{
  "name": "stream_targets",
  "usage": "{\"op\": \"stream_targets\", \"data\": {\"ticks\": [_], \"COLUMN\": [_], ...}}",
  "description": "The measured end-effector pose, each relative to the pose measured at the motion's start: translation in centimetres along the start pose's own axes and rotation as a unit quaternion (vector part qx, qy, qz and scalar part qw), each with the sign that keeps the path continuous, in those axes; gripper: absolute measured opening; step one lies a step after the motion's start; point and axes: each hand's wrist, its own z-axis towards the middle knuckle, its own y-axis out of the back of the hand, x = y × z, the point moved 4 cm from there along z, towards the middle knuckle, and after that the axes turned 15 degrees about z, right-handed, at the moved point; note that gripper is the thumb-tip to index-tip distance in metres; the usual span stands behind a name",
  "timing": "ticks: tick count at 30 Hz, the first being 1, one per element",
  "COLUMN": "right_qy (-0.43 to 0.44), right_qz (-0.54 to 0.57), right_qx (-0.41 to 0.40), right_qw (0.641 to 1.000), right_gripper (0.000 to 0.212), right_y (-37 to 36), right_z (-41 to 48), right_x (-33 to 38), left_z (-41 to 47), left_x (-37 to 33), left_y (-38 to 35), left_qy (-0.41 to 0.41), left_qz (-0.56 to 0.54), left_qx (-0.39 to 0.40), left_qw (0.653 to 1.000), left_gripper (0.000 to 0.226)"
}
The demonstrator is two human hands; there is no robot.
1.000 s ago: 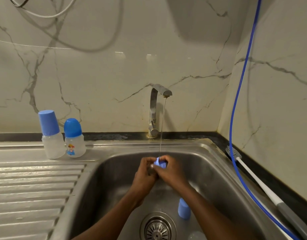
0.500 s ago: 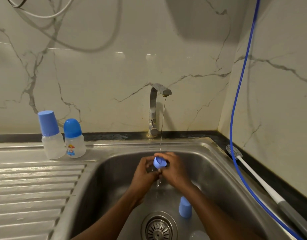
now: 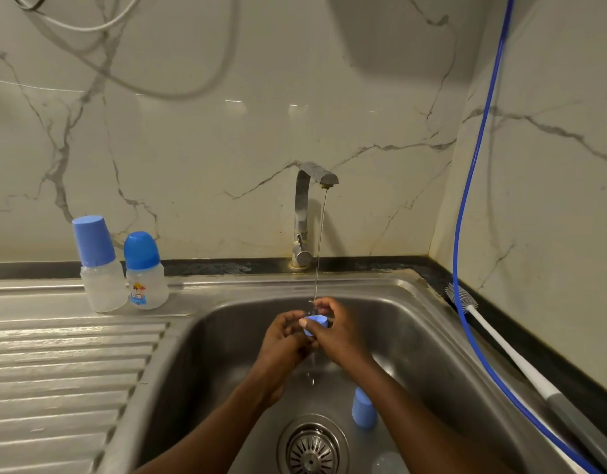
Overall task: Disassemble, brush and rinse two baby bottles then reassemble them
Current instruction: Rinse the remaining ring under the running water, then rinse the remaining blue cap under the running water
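Blue collar [image 3: 317, 325] now more side-on; fingers of left hand [image 3: 281, 340] and right hand [image 3: 340, 334] tight around it

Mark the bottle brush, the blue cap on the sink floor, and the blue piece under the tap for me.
bottle brush [image 3: 510, 351]: head view, on its white handle.
blue cap [image 3: 363, 409]: head view, on its side wall.
blue piece [image 3: 318, 321]: head view, on its visible top face.
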Motion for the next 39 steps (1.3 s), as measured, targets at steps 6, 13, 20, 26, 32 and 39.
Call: {"op": "stream_targets", "data": {"ticks": [6,13,20,26,32,39], "right_qy": [0.002,-0.071,-0.219,-0.316,-0.351,-0.369], "right_qz": [-0.013,-0.123,-0.475,-0.507,-0.522,-0.516], "right_qx": [0.029,-0.042,0.035,0.163,0.191,0.201], "right_qw": [0.999,0.989,0.852,0.785,0.753,0.747], "right_gripper": [0.046,0.039,0.009,0.021,0.034,0.046], "right_y": [-0.2,3.2,10.2,7.8,8.7,8.0], "right_z": [0.2,-0.5,-1.5,-3.2,-5.7,-6.9], "right_x": [0.4,0.5,3.0,1.4,-0.6,-2.9], "left_z": [0.3,0.4,0.3,0.5,0.7,0.8], "left_x": [-0.2,0.2,0.5,0.6,0.7,1.1], "left_y": [0.4,3.2,2.4,2.6,2.4,1.9], "left_qy": [0.007,-0.025,-0.097,-0.113,-0.111,-0.101], "left_qz": [-0.036,0.197,0.402,0.432,0.429,0.462], "left_qx": [-0.015,-0.169,-0.090,-0.085,-0.079,-0.041], "left_qw": [0.999,0.965,0.906,0.891,0.893,0.880], "left_gripper": [0.038,0.059,0.053,0.051,0.050,0.056]}}
